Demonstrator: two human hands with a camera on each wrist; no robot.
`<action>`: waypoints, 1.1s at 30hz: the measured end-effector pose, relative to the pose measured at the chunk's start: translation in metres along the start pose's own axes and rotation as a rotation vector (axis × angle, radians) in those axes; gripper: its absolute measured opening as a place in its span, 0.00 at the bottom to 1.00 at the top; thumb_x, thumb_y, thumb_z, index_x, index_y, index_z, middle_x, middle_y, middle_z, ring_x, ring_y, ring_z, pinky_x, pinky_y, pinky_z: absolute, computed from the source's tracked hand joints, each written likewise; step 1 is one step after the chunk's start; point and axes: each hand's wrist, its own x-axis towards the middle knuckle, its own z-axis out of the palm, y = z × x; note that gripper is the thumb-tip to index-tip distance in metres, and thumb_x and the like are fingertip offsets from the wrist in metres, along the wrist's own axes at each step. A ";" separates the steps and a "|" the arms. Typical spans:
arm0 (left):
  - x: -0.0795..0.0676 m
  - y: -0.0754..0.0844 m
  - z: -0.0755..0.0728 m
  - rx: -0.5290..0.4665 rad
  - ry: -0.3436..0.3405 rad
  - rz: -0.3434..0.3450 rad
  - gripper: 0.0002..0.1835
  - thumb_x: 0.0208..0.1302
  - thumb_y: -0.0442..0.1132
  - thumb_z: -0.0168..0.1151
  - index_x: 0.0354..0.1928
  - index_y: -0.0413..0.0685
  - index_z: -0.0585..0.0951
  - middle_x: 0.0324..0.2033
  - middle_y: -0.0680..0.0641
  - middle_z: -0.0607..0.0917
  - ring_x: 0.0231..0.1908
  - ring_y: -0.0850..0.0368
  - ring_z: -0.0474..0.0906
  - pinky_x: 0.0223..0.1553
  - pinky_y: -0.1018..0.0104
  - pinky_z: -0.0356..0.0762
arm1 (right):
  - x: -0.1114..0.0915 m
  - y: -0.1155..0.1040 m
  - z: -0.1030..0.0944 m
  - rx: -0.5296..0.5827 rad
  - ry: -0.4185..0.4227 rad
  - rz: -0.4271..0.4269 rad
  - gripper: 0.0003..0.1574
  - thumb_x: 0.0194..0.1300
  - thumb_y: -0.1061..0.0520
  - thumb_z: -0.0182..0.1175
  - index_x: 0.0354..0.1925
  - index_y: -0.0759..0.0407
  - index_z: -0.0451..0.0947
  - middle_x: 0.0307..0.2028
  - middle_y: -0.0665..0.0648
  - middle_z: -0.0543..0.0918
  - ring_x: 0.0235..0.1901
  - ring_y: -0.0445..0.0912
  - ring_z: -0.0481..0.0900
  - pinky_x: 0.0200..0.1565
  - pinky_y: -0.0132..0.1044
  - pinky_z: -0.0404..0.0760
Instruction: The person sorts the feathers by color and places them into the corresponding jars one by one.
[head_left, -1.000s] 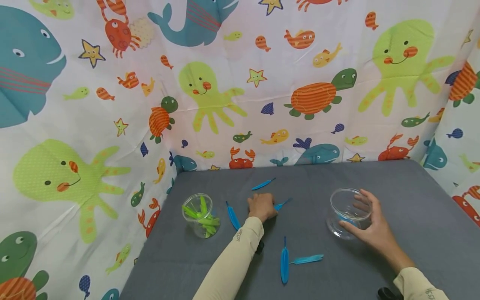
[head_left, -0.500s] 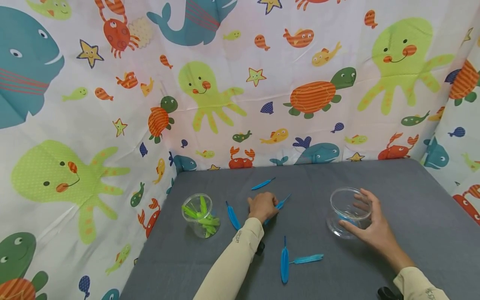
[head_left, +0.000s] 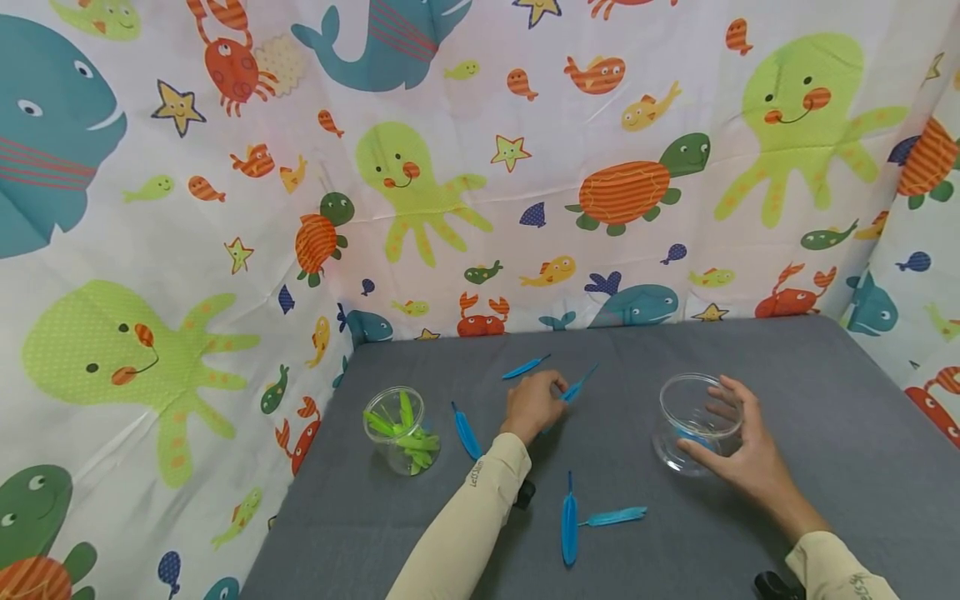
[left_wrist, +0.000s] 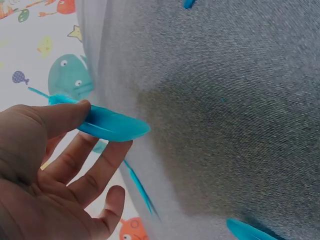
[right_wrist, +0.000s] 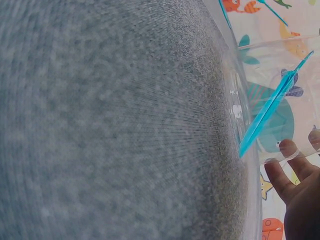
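Note:
My left hand [head_left: 534, 406] pinches a blue feather [left_wrist: 115, 125] between thumb and fingers, over the grey table; its quill points up and away to the right in the head view. To the right, my right hand [head_left: 752, 460] holds the side of a clear round jar [head_left: 663, 440], thumb in front and fingers behind. Inside that jar leans another blue feather [right_wrist: 270, 110]. On the table near the left hand lie a small blue feather [head_left: 525, 368] behind it and one [head_left: 467, 431] to its left. Two more, a feather [head_left: 569, 532] and a paler feather [head_left: 613, 518], lie nearer the front.
A second clear jar [head_left: 372, 442] with several bright green feather-like strips [head_left: 408, 421] stands at the left on the grey tablecloth [head_left: 750, 358]. A curtain [head_left: 525, 117] printed with sea animals rises along the back and sides of the table.
The left hand has lifted the blue feather and shifted slightly right and back with it. The right hand and its jar have stayed in place.

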 end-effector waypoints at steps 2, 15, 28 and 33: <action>0.000 0.001 -0.001 -0.024 0.021 0.004 0.08 0.63 0.38 0.71 0.42 0.59 0.86 0.26 0.57 0.84 0.30 0.62 0.78 0.56 0.45 0.70 | 0.000 0.000 0.001 -0.005 0.000 -0.012 0.76 0.48 0.62 0.81 0.81 0.47 0.43 0.70 0.67 0.67 0.58 0.15 0.61 0.56 0.80 0.63; -0.002 0.025 -0.012 -0.281 0.116 0.130 0.08 0.65 0.39 0.71 0.42 0.58 0.83 0.33 0.55 0.87 0.31 0.65 0.80 0.31 0.69 0.78 | 0.001 -0.001 0.003 -0.007 0.004 -0.019 0.77 0.47 0.62 0.81 0.81 0.42 0.43 0.69 0.66 0.68 0.58 0.16 0.63 0.55 0.77 0.65; -0.012 0.063 -0.021 -0.608 0.108 0.167 0.09 0.65 0.45 0.72 0.45 0.63 0.83 0.36 0.59 0.83 0.33 0.66 0.78 0.34 0.70 0.80 | 0.003 0.000 0.002 -0.038 0.014 -0.013 0.76 0.49 0.61 0.81 0.81 0.40 0.42 0.69 0.64 0.68 0.58 0.17 0.63 0.69 0.48 0.70; -0.015 0.072 -0.018 -0.659 0.101 0.185 0.10 0.65 0.45 0.72 0.46 0.62 0.84 0.36 0.58 0.83 0.33 0.68 0.79 0.34 0.72 0.80 | 0.002 0.000 0.002 -0.028 0.012 -0.006 0.76 0.49 0.61 0.81 0.81 0.40 0.42 0.70 0.65 0.67 0.58 0.17 0.63 0.68 0.61 0.68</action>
